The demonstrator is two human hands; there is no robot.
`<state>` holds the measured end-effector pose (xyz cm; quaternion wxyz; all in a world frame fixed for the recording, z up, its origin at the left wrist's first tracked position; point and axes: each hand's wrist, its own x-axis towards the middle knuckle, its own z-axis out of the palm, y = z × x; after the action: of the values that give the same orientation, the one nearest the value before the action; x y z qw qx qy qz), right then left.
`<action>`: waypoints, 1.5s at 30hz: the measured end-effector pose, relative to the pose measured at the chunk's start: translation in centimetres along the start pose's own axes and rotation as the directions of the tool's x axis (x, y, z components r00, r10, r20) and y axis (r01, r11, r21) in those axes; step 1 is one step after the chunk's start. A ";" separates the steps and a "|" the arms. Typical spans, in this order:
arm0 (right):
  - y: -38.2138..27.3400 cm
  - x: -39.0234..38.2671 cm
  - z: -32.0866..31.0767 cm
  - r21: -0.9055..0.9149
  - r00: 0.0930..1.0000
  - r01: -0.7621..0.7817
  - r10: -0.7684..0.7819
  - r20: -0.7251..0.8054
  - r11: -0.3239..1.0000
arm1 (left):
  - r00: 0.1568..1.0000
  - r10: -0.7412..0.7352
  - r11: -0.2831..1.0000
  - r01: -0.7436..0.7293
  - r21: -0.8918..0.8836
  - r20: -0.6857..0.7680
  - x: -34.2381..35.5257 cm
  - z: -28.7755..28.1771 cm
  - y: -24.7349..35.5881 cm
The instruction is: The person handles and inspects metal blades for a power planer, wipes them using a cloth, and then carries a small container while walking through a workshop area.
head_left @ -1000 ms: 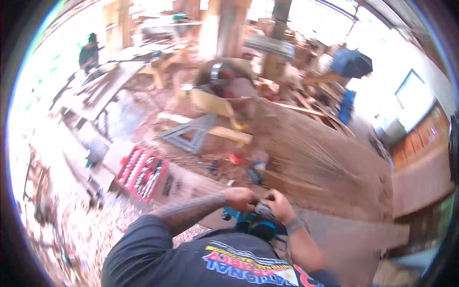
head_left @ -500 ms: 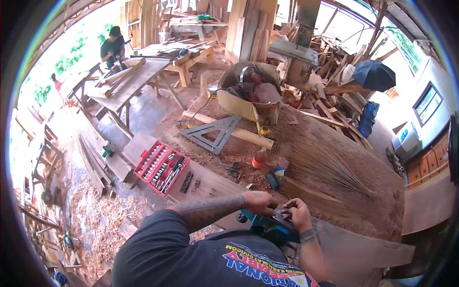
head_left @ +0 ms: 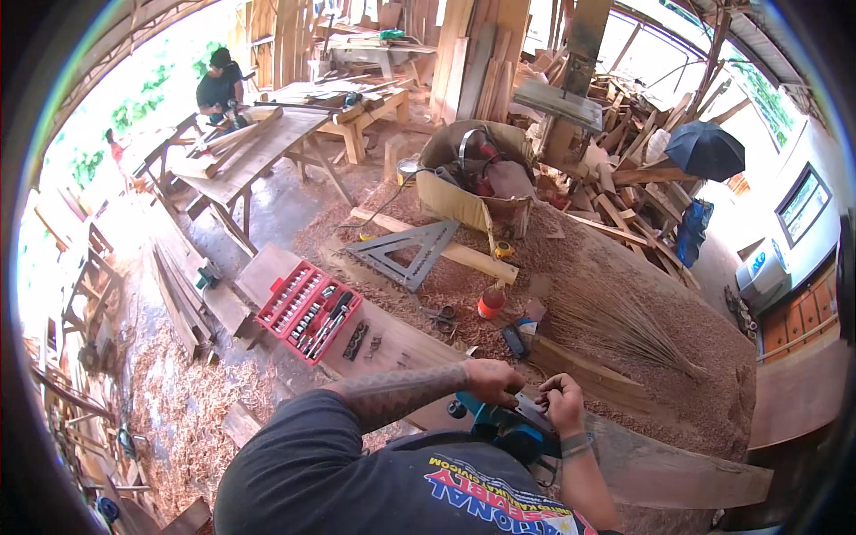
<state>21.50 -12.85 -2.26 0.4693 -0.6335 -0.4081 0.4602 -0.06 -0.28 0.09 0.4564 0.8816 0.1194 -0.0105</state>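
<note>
A teal power planer lies bottom centre against my body, with a metal plate on it. My left hand reaches in from the left, curled fingers resting on the planer by the plate. My right hand is just right of the plate, fingertips pinched; what they hold is too small to make out. Left of my hands are a red case of sockets, black blocks and small metal parts on a wooden board. Above are a black object and an orange-capped bottle.
A steel triangle square lies by a plank, below a cardboard box of tools. A bundle of thin sticks is at right. A person is at a bench, back left. Scrap wood and an umbrella stand back right.
My view has steadied and the scene has shifted right in it. My right hand's fingers have drawn up slightly from the plate. My left hand stays on the planer.
</note>
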 end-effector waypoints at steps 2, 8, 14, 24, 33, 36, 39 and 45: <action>0.1 0.0 -0.1 -0.016 1.000 0.000 0.000 -0.006 1.000 | 1.000 -0.003 1.000 0.003 0.006 -0.031 0.0 -0.2 0.2; 0.0 0.0 0.1 0.003 1.000 -0.002 0.002 -0.014 1.000 | 0.999 0.014 0.999 -0.013 -0.049 0.032 -0.2 -0.5 0.3; 0.2 0.2 0.0 -0.003 1.000 0.001 -0.001 0.005 1.000 | 0.999 0.031 0.997 -0.029 -0.066 0.027 0.0 -0.5 0.2; 0.7 0.4 -0.1 0.020 1.000 -0.003 0.002 0.027 1.000 | 0.999 -0.011 0.997 0.015 -0.073 0.048 0.1 -0.4 -0.1; 0.5 0.2 0.0 0.015 1.000 -0.002 0.002 0.013 1.000 | 1.000 -0.001 0.998 0.000 -0.063 -0.011 -0.1 -0.5 0.3; -0.1 0.0 0.2 0.007 1.000 -0.017 0.016 0.015 1.000 | 1.000 -0.002 0.997 0.004 -0.081 0.022 -0.3 -0.7 0.7; 0.1 0.0 0.1 -0.009 1.000 0.000 0.000 0.014 1.000 | 0.999 -0.043 0.998 0.043 0.048 0.018 0.3 -0.4 0.7; 0.2 0.1 0.0 -0.041 1.000 0.008 -0.007 0.015 0.999 | 0.998 -0.007 0.998 0.011 -0.070 0.056 0.0 -1.0 0.7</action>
<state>21.53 -12.80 -2.47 0.4548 -0.6382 -0.4233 0.4545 -0.01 0.10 1.25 0.4901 0.8640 0.1108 -0.0328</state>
